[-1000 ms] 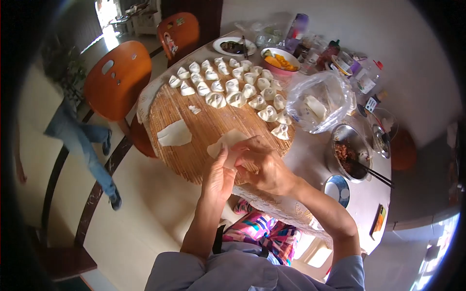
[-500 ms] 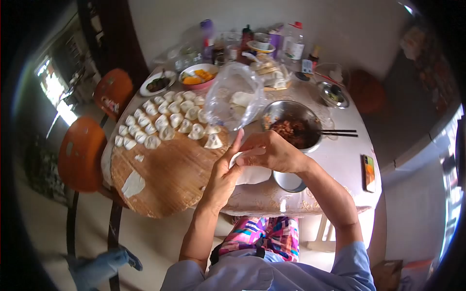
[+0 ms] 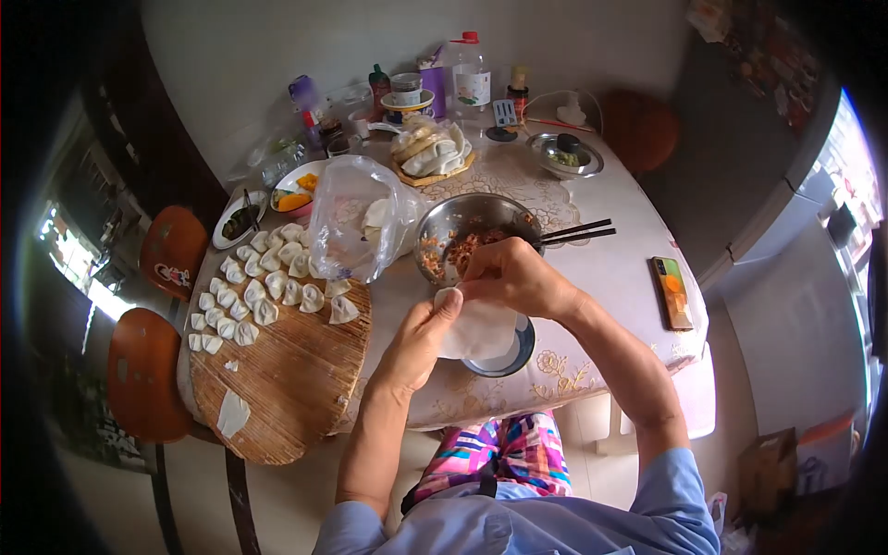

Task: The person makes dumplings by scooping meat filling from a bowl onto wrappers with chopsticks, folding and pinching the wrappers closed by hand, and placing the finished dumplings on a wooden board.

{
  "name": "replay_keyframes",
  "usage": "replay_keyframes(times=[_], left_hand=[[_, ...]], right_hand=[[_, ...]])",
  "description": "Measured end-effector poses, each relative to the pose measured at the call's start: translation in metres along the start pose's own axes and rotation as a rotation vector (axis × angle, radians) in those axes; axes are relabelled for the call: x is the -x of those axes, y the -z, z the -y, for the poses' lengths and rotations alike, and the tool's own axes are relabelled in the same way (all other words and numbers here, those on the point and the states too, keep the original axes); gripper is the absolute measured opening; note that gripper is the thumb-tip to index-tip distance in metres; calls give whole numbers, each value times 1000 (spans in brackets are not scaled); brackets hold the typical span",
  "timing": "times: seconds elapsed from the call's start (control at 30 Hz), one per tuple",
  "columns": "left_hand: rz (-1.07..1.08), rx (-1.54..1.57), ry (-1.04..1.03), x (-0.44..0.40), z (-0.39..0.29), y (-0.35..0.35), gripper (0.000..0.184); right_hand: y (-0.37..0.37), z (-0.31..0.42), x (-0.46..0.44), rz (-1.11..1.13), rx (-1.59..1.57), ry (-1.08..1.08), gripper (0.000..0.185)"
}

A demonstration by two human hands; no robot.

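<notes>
A thin white dumpling wrapper (image 3: 483,331) hangs almost flat between my hands, over the near side of the table. My left hand (image 3: 412,347) pinches its left edge, thumb on top. At its upper edge my right hand (image 3: 518,277) is closed, fingertips bent down onto the dough. Behind my right hand is a steel bowl (image 3: 425,242) of minced filling, with black chopsticks (image 3: 578,231) resting over its right rim. Below the wrapper, partly covered by it, stands a small bowl (image 3: 525,353) with something pale inside. Several folded dumplings (image 3: 268,277) lie in rows on a round wooden board (image 3: 296,379).
A clear plastic bag (image 3: 347,208) with pale sheets lies left of the steel bowl. A dough scrap (image 3: 233,413) is on the board. The phone (image 3: 671,293) lies at the right. Plates, bottles and a steel dish (image 3: 592,166) line the back.
The view has turned right, so the table things appear farther left. My hands have drawn slightly apart, and more of the wrapper shows spread between them.
</notes>
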State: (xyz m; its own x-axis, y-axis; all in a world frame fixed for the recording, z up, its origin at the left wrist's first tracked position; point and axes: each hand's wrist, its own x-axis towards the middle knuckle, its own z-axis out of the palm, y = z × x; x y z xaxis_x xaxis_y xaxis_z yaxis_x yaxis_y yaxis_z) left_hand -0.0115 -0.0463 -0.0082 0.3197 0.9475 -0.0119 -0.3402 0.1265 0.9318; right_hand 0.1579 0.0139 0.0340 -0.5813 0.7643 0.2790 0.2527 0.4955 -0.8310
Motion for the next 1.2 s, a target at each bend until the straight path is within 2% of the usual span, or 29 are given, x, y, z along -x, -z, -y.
replay_keyframes(times=[0.07,0.13,0.17,0.27,0.4,0.47,0.57,0.67,0.8,0.93,0.97,1.07,1.2], left_hand=[[-38,49,-3,-6,-1,-5,41],[-71,125,20,-12,-3,-6,43],[-16,181,49,-18,-1,5,42],[-219,406,-13,-34,-10,11,43],[-380,515,-93,-50,-43,13,41],[-424,537,-139,-61,-52,14,40],[-466,601,-165,-74,-49,18,37],[-506,633,-165,-82,-42,17,35],[-485,666,-200,-73,-33,22,35],[-527,731,-218,-56,-25,40,36],[-484,800,-243,-54,-25,44,35],[-530,847,-234,-48,-33,42,35],[-558,875,-247,-47,-35,45,37]], right_hand=[[5,-8,2,-67,49,19,19],[13,-9,9,-153,-92,-92,22],[18,-10,13,-195,-161,-147,24],[35,-14,36,-344,-150,-277,27],[54,-47,67,-430,-143,-523,33],[57,-60,69,-597,-228,-569,36],[56,-74,55,-754,-364,-395,38],[59,-80,31,-760,-412,-283,38],[52,-74,0,-630,-172,-209,26],[63,-59,-6,-342,-46,-152,22],[71,-45,-3,-332,-57,-169,20],[79,-18,6,-407,63,-68,20],[64,-19,10,-309,126,-2,22]])
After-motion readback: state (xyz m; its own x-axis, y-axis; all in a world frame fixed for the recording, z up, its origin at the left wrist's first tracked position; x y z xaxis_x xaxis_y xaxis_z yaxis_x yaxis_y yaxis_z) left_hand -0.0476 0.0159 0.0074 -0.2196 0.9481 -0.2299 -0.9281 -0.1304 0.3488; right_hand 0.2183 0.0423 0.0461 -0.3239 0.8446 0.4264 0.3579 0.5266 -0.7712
